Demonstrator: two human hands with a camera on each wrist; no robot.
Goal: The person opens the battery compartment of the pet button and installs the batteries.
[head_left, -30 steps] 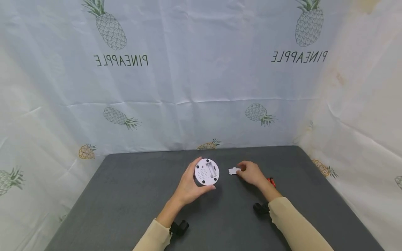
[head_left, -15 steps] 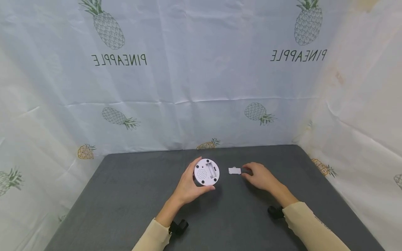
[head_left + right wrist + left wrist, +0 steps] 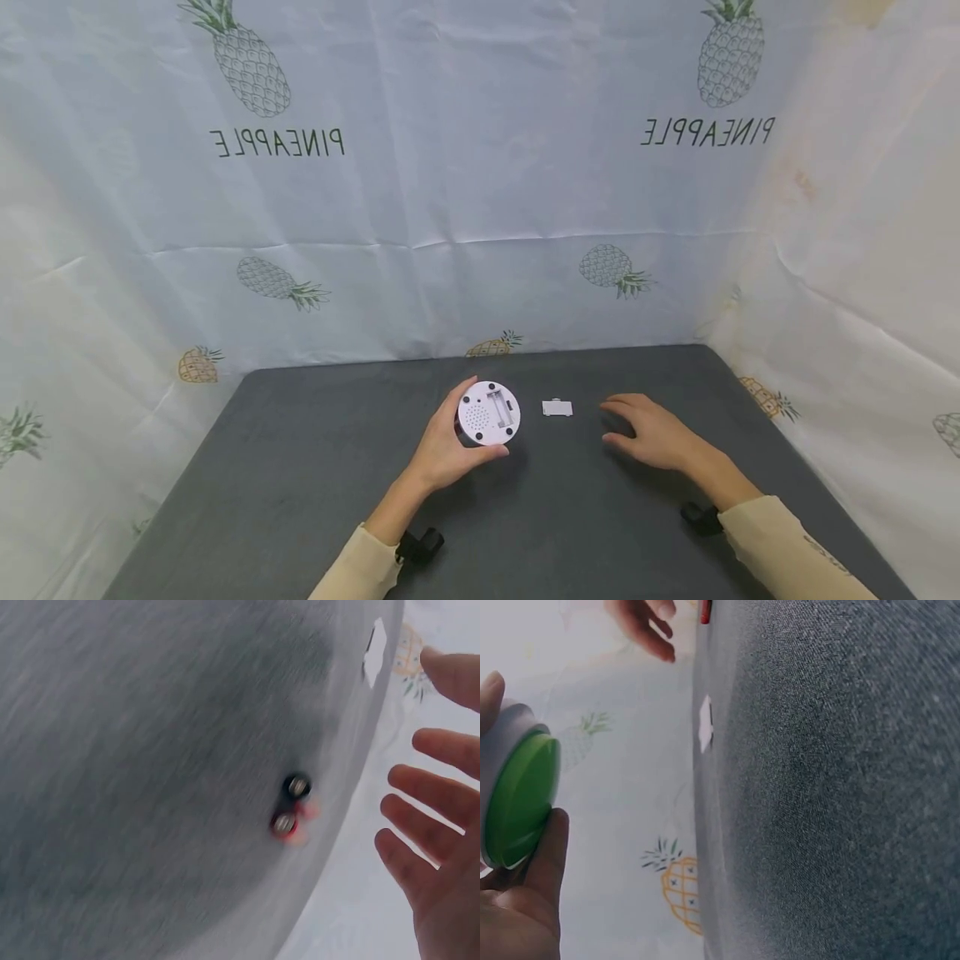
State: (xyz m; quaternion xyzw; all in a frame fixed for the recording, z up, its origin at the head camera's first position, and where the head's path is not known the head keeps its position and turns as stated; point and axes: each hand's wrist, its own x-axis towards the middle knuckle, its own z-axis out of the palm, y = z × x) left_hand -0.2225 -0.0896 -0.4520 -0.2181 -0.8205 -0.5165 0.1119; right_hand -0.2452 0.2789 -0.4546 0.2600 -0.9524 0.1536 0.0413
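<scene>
A person's left hand (image 3: 448, 446) grips a round white gadget (image 3: 489, 412) above the dark grey counter (image 3: 300, 500), its underside turned up toward the head camera to show speaker holes, black feet and an open battery slot that looks empty. Only the left wrist view reveals the gadget's other face, a green cap (image 3: 521, 799), with fingers (image 3: 547, 855) curled round its rim. A small white cover (image 3: 557, 407) lies flat on the counter just right of the gadget, touching neither hand. The right hand (image 3: 654, 432) hovers low over the counter, well right of the cover, fingers spread and holding nothing. The right wrist view alone shows two small batteries (image 3: 291, 806) with red wrapping lying side by side on the counter near those fingers (image 3: 424, 791); they are blurred there and hidden in the head view. Bare counter stretches to the left and toward the near edge, while pineapple-print sheets (image 3: 480, 208) wall in the back and both sides.
</scene>
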